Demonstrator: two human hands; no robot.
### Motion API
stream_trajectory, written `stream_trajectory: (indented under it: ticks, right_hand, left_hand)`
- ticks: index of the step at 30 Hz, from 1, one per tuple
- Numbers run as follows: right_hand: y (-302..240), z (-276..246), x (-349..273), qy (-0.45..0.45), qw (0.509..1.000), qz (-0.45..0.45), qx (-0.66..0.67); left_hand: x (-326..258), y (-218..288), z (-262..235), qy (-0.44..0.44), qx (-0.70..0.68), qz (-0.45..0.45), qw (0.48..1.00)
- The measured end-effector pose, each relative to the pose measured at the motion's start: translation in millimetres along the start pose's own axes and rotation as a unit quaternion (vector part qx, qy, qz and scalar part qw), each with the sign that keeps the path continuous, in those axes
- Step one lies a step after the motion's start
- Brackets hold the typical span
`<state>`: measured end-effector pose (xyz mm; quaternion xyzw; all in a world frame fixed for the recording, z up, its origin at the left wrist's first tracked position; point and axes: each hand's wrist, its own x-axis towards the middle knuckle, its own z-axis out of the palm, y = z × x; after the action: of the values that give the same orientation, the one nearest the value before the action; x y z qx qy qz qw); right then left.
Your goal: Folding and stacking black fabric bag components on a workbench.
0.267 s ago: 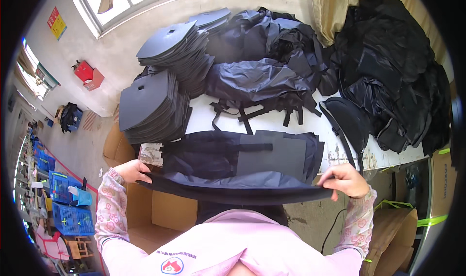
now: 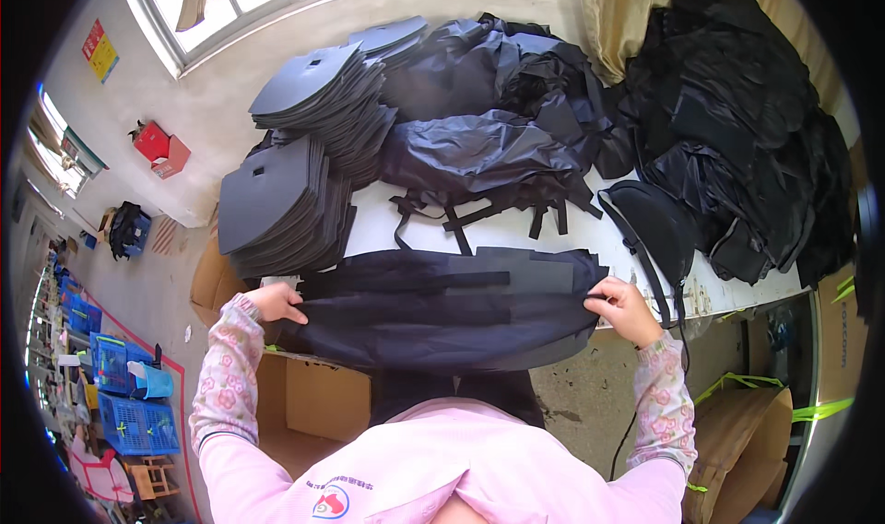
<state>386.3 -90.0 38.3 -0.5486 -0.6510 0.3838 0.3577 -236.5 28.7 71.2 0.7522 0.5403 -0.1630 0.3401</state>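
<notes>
A wide dark navy fabric piece (image 2: 442,307) lies stretched across the near edge of the white table (image 2: 516,234) and hangs over it. My left hand (image 2: 274,301) grips its left end. My right hand (image 2: 625,307) grips its right end, fingers curled over the edge. Both arms are in pink floral sleeves. A darker strip runs along the top of the fabric.
Two stacks of dark grey foam panels (image 2: 281,206) stand at the left of the table. Heaps of black fabric and straps (image 2: 489,146) fill the back, a bigger black pile (image 2: 737,128) lies right. A cardboard box (image 2: 313,400) sits under the table; blue crates (image 2: 129,413) far left.
Both hands have shifted slightly on the fabric's ends; the piece now lies a little flatter and wider across the table edge.
</notes>
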Motion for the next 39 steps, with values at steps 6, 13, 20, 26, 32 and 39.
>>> stream_trajectory:
  ticks: [6, 13, 20, 26, 32, 39]
  right_hand:
    - [-35, -21, -6, -0.164, 0.958, 0.187, 0.141]
    - [-22, -31, -34, -0.333, 0.884, 0.252, 0.207]
    - [28, -12, 3, -0.043, 0.990, 0.129, 0.045]
    - [8, -5, 26, 0.100, 0.978, 0.016, -0.180]
    - [-56, 60, 37, 0.053, 0.891, -0.226, -0.390]
    - [-53, 84, 41, -0.287, 0.827, -0.124, -0.468]
  left_hand:
    - [4, 13, -10, -0.167, 0.044, -0.036, 0.984]
    - [-21, 14, 19, -0.337, -0.103, -0.085, 0.932]
    - [27, 17, 20, 0.085, -0.090, -0.010, 0.992]
    - [48, 24, 15, 0.188, -0.059, -0.059, 0.979]
    - [54, 22, 16, 0.184, -0.050, -0.082, 0.978]
    - [58, 19, 14, 0.180, 0.010, -0.089, 0.980]
